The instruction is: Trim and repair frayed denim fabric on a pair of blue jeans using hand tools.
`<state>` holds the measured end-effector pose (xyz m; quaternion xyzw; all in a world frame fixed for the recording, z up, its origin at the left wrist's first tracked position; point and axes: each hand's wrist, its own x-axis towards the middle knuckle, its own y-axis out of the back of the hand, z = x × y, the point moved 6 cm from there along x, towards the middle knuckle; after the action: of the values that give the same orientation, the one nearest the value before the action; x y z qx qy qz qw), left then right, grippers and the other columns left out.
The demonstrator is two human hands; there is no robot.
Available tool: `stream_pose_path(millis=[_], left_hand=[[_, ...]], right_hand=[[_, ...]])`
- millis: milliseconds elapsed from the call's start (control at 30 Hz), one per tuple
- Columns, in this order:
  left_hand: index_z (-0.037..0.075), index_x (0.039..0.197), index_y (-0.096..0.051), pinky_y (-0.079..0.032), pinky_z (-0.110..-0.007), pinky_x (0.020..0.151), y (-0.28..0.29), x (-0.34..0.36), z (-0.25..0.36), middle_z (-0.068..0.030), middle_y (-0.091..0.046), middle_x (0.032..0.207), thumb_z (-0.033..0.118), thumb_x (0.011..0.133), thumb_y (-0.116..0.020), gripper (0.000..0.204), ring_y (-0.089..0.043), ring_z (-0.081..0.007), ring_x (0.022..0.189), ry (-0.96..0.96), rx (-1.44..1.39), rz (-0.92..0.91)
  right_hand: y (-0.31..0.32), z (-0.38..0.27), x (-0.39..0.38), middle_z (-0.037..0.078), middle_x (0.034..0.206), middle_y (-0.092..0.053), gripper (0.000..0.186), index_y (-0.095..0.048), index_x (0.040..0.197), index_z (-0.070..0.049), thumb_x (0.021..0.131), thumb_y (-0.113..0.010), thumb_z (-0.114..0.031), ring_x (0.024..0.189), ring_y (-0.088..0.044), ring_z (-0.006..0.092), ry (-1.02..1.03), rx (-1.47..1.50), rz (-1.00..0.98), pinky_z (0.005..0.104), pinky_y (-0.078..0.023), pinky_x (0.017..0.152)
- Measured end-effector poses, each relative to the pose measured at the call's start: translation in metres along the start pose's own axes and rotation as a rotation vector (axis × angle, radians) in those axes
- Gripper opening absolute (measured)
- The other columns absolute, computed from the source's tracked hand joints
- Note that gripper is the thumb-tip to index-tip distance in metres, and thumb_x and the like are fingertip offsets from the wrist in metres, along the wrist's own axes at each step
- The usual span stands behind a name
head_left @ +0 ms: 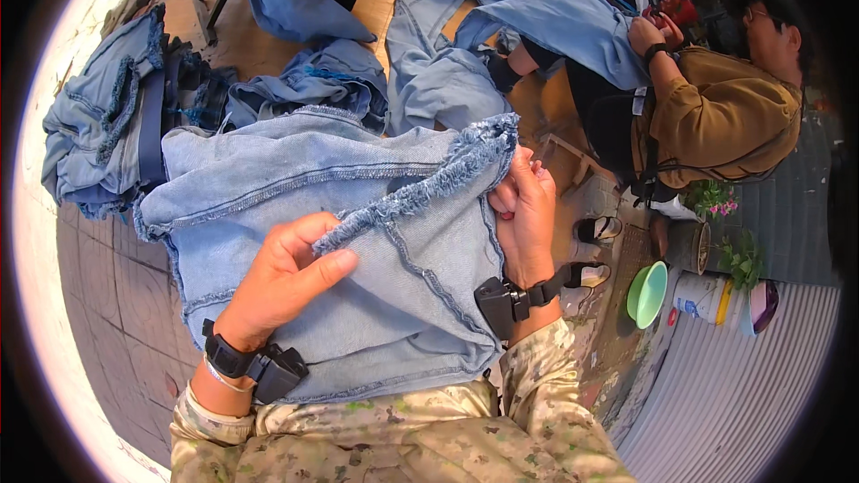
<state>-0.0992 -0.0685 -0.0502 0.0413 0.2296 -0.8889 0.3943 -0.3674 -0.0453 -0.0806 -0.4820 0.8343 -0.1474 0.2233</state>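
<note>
A light blue denim garment (268, 192), with dark stitched seams and frayed edges, is spread over my lap. Its fluffy frayed edge (412, 195) runs slantwise between my two hands, higher at the right. My left hand (291, 273) is closed on the lower left end of this edge, thumb on top. At the upper right end my right hand (522, 201) grips the garment with fingers curled. The cloth hides part of the fingers of both hands.
Frayed denim pieces (98, 116) are piled at the left, and more denim (429, 45) lies ahead. At the right a person in a brown top (725, 116) handles denim. Nearby are a green basin (646, 295), a white bucket (702, 297) and potted plants (741, 255).
</note>
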Motion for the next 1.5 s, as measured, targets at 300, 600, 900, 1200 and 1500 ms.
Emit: stream_pose_path(millis=[300, 600, 900, 1200, 1500], left_hand=[[0.002, 0.098, -0.065, -0.037, -0.02, 0.068, -0.001, -0.008, 0.0, 0.0075, -0.056, 0.083, 0.018, 0.093, -0.062, 0.017, -0.045, -0.0017, 0.078, -0.027, 0.074, 0.027], [0.0, 0.084, -0.068, -0.041, -0.024, 0.073, 0.003, -0.008, -0.001, -0.0005, -0.063, 0.085, 0.016, 0.092, -0.062, 0.019, -0.054, -0.0085, 0.079, -0.098, 0.278, 0.094], [0.004, 0.085, -0.053, -0.039, -0.021, 0.072, -0.001, -0.018, -0.003, 0.0015, -0.056, 0.089, 0.002, 0.081, -0.069, 0.016, -0.048, -0.0056, 0.083, -0.287, 0.14, 0.21], [-0.001, 0.104, -0.062, -0.044, -0.026, 0.082, -0.006, -0.018, 0.006, -0.0005, -0.06, 0.093, 0.005, 0.088, -0.061, 0.017, -0.054, -0.0089, 0.089, -0.329, 0.26, 0.018], [0.004, 0.091, -0.06, -0.038, -0.019, 0.069, -0.002, -0.025, -0.002, 0.0082, -0.053, 0.083, 0.019, 0.096, -0.057, 0.017, -0.043, -0.0009, 0.079, -0.09, -0.002, -0.021]], right_hand=[[-0.005, -0.034, -0.044, -0.004, 0.074, -0.05, 0.014, -0.059, 0.106, -0.006, 0.092, -0.057, -0.005, 0.052, -0.037, 0.0036, 0.185, 0.035, -0.102, 0.0201, -0.029, 0.048], [-0.021, -0.084, -0.142, 0.011, 0.08, -0.063, 0.015, -0.066, 0.076, 0.001, 0.067, -0.055, 0.004, 0.067, -0.056, 0.0154, 0.367, -0.782, -0.425, 0.0251, -0.042, 0.059], [-0.021, -0.062, -0.165, 0.011, 0.093, -0.066, 0.032, -0.068, 0.095, -0.001, 0.066, -0.055, 0.007, 0.064, -0.056, 0.0124, 0.204, -1.084, -0.413, 0.0209, -0.041, 0.054], [-0.085, -0.058, -0.178, 0.01, 0.096, -0.065, 0.032, -0.066, 0.099, -0.005, 0.068, -0.074, -0.005, 0.072, -0.063, 0.0243, 0.504, -1.464, -0.278, 0.0346, -0.051, 0.062], [-0.035, -0.031, -0.138, -0.007, 0.072, -0.054, 0.011, -0.064, 0.088, -0.001, 0.086, -0.069, -0.011, 0.064, -0.043, 0.0016, -0.025, -0.547, -0.175, 0.0203, -0.035, 0.057]])
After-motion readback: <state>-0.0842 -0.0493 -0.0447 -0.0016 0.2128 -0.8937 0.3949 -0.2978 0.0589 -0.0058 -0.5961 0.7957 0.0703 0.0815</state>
